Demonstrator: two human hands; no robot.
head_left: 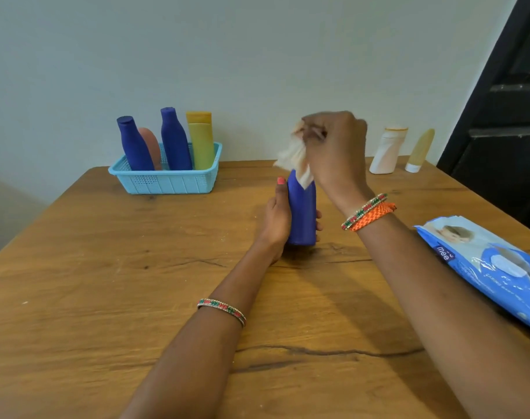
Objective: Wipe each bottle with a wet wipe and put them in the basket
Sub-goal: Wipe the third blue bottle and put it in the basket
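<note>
Two forearms reach over the wooden table [106, 297] to a blue bottle [302, 213] standing upright near its middle.

The left hand [277, 217] wraps the bottle's lower body, thumb up its left side, fingertips showing on the right. The right hand [333, 146], curled above the bottle's top, pinches a white wet wipe [294, 160] that drapes over the neck. The wipes pack [493, 267] lies at the right edge. The light blue basket [167, 179], near the far edge, holds four bottles; two pale bottles [387, 151] stand at the far right corner.
</note>
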